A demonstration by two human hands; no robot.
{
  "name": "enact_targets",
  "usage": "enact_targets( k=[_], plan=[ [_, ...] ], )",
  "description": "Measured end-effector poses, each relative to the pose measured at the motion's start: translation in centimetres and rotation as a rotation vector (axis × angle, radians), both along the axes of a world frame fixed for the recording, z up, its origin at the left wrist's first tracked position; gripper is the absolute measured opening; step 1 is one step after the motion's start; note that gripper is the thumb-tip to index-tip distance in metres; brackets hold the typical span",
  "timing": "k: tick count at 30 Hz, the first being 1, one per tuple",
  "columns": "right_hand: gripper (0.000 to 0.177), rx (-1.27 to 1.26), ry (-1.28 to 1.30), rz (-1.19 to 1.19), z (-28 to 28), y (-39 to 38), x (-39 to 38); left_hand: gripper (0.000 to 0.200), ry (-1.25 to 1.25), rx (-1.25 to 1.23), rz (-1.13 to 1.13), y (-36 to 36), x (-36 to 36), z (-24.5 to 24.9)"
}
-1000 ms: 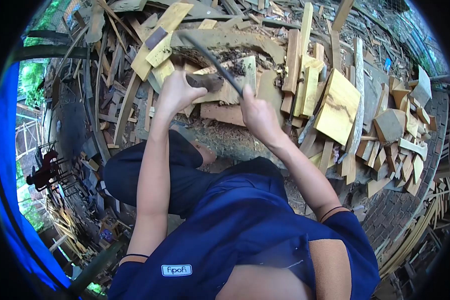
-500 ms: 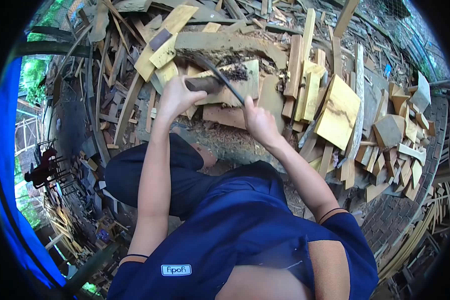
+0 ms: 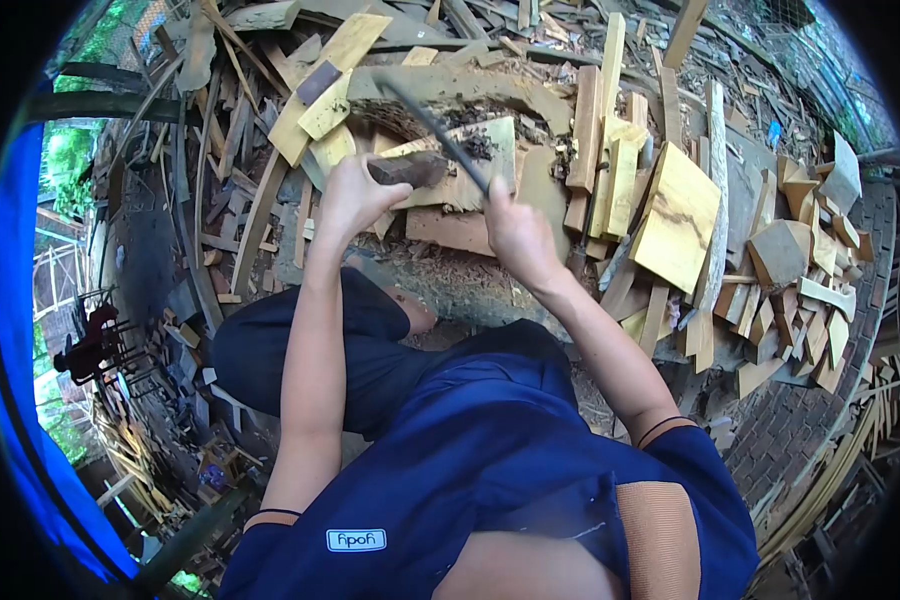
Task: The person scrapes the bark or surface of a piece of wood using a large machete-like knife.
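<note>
A dark brown wood piece (image 3: pixel 410 170) is gripped by my left hand (image 3: pixel 358 200), its fingers wrapped round the near end. The piece lies at the left part of a pale wood block (image 3: pixel 495 165) that carries dark shavings. My right hand (image 3: pixel 518 235) is closed round the lower end of a long dark tool (image 3: pixel 435 125), which slants up and to the left, its upper end smeared by motion. The tool is raised just above and to the right of the brown piece. Whether the two touch is hard to tell.
Yellow boards (image 3: pixel 678 220) stand to the right, with a heap of cut wood blocks (image 3: pixel 780 250) beyond. More boards (image 3: pixel 335 80) lie at the upper left. A curved wood slab (image 3: pixel 450 85) lies behind the block. A blue sheet (image 3: pixel 15 300) hangs at far left.
The long tool has swung up and left, away from the brown piece, and its upper end is higher. My left hand has barely moved.
</note>
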State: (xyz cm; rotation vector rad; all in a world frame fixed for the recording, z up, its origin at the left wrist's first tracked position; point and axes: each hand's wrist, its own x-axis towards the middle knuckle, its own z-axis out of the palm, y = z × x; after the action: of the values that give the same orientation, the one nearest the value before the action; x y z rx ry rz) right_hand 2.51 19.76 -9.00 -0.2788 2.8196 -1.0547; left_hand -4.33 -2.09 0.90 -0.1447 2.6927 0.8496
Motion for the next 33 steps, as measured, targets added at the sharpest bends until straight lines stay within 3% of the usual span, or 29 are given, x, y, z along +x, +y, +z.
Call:
enact_targets(
  k=[1,5,8,11,14,15,17,22,25,29,31,33],
  plan=[
    [0.022,0.118,-0.008,0.036,-2.5,0.1,0.0,0.041,0.029,0.006,-0.011,0.0,-0.1,0.0],
    [0.017,0.069,0.021,0.036,-3.6,1.1,-0.4,0.04,0.02,0.009,0.002,-0.7,-0.1,-0.5],
    [0.018,0.035,-0.049,0.054,-0.2,1.1,-0.8,0.035,-0.024,0.077,0.027,-0.6,0.1,0.0],
    [0.017,-0.093,0.099,-0.028,4.6,0.7,-1.1,0.034,-0.033,0.018,0.065,-0.3,0.0,0.2],
    [0.018,-0.05,0.049,-0.016,0.2,-0.1,-0.6,0.036,-0.042,0.019,0.06,-0.7,-0.2,0.0],
    [0.021,0.071,0.028,0.029,-3.1,-0.1,-0.1,0.038,-0.012,0.012,0.034,-0.5,-0.3,-0.2],
    [0.02,0.044,0.062,0.036,-3.2,0.3,-0.7,0.041,0.054,-0.069,0.02,0.5,-0.4,0.1],
    [0.02,0.099,-0.05,0.082,0.8,0.7,-1.2,0.037,-0.049,-0.064,-0.013,-0.1,-1.7,0.0],
    [0.015,-0.076,0.106,-0.022,5.1,0.5,-1.4,0.036,-0.029,-0.045,-0.013,0.9,-1.4,1.2],
    [0.015,-0.106,0.08,-0.027,0.2,0.4,-0.6,0.039,-0.01,-0.078,0.011,0.4,-1.2,0.9],
    [0.028,0.113,-0.03,0.024,-3.5,0.6,-0.6,0.04,0.029,-0.02,0.001,0.0,-1.1,0.9],
    [0.03,0.105,-0.077,0.056,-3.6,0.7,-0.8,0.037,-0.02,0.01,0.043,-0.4,-0.7,1.2]
  ],
)
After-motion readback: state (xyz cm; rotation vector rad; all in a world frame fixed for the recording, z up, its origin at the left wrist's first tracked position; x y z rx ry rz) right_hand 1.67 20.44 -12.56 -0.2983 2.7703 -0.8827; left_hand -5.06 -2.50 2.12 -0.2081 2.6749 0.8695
